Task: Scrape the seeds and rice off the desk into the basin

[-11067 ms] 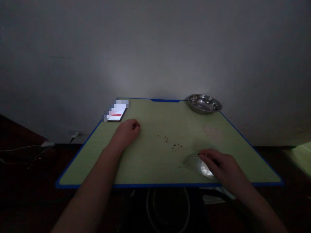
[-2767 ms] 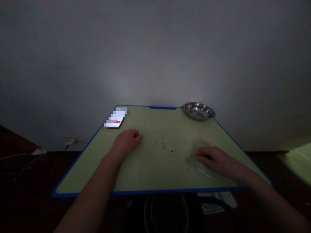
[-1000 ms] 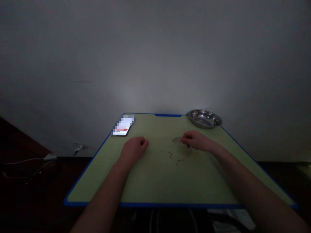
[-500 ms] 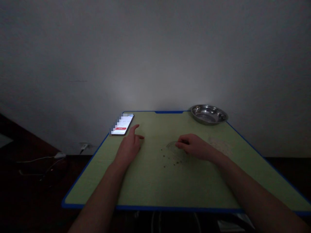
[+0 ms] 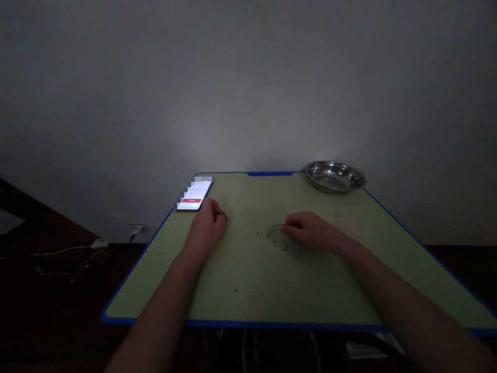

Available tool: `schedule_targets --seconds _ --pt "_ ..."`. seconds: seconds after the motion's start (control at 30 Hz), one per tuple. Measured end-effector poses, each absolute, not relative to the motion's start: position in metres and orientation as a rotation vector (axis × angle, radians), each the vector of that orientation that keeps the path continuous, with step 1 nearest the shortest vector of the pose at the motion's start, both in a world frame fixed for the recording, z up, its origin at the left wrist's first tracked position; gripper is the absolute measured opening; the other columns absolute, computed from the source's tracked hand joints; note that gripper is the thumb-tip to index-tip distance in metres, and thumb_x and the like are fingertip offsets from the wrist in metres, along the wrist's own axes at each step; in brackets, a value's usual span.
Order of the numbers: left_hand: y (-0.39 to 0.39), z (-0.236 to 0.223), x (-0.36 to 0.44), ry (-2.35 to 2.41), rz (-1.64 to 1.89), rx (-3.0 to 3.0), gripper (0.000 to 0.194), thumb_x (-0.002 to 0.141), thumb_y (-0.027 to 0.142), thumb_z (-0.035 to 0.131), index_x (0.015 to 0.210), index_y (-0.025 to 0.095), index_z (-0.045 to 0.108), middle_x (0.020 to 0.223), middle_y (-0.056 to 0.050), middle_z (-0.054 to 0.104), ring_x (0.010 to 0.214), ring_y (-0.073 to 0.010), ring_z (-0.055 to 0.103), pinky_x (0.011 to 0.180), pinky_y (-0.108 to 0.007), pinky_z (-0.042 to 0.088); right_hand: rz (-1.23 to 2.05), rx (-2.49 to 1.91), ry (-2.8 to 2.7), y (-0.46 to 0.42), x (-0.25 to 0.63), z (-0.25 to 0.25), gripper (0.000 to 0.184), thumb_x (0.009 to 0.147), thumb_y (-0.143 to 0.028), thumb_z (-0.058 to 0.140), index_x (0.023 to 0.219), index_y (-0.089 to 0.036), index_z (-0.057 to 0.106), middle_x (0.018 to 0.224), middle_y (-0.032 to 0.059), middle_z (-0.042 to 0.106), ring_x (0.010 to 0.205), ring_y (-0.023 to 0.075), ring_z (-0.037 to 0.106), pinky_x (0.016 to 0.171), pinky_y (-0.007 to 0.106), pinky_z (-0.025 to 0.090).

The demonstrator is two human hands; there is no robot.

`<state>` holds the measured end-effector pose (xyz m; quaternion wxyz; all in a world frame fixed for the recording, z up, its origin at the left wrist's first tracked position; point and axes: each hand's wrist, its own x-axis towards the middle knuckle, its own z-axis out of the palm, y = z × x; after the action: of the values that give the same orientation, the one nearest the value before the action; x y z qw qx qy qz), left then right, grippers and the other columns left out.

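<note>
Currently pinching clear curved-rim piece [image 5: 286,241] with right hand [image 5: 309,230] near middle of green bench [image 5: 306,300], left of pale patch [image 5: 352,226]. Holding loosely curled left hand [image 5: 206,224] just beside phone [image 5: 196,192]; can't tell if gripping anything.

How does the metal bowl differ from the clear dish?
The metal bowl is shiny and silvery, while the clear dish is see-through. The metal bowl stands at the far right corner of the table, untouched; the clear dish is nearer the middle, its edge in the grip of the right hand. The metal bowl shows whole, but the clear dish is partly hidden by that hand. Both have a curved rim.
</note>
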<state>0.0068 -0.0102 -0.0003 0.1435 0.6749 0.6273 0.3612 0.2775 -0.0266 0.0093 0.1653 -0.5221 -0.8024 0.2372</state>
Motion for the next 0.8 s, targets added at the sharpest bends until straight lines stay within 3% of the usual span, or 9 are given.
schedule_targets --seconds 0.23,0.53,0.67,0.8 --pt "-0.011 0.001 0.008 1.969 1.039 1.969 0.017 0.079 0.025 0.047 0.069 0.024 0.034 0.063 0.003 0.043 0.059 -0.0149 0.042 0.054 -0.028 0.028 0.824 -1.371 -2.272 -0.031 0.282 0.012 0.026 0.084 -0.036 0.051 0.071 -0.016 0.062 0.065 0.0010 0.057 0.060 0.0135 0.049 0.055 0.026 0.035" --pt "-0.011 0.003 0.007 1.876 1.018 2.095 0.027 0.086 0.028 0.039 0.061 0.022 0.034 0.066 0.002 0.042 0.063 -0.0142 0.043 0.058 -0.028 0.028 1.111 -1.396 -1.917 -0.033 0.292 0.030 0.025 0.081 -0.041 0.055 0.076 -0.017 0.059 0.058 -0.0022 0.055 0.040 0.0076 0.045 0.039 0.021 0.034" --pt "-0.013 0.006 0.008 1.924 0.891 2.067 0.030 0.091 0.034 0.033 0.063 0.022 0.038 0.059 0.002 0.043 0.059 -0.0148 0.043 0.054 -0.028 0.024 1.189 -1.311 -1.839 -0.043 0.263 0.035 0.023 0.080 -0.031 0.056 0.098 -0.016 0.059 0.054 -0.0046 0.056 0.038 0.0087 0.050 0.037 0.020 0.039" --pt "-0.014 0.010 0.010 2.038 0.816 2.063 0.029 0.089 0.033 0.034 0.064 0.021 0.042 0.060 0.001 0.047 0.059 -0.0151 0.045 0.054 -0.028 0.024 1.141 -1.294 -1.895 -0.059 0.218 0.030 0.025 0.081 -0.019 0.053 0.106 -0.016 0.059 0.057 -0.0041 0.059 0.040 0.0081 0.053 0.040 0.018 0.042"
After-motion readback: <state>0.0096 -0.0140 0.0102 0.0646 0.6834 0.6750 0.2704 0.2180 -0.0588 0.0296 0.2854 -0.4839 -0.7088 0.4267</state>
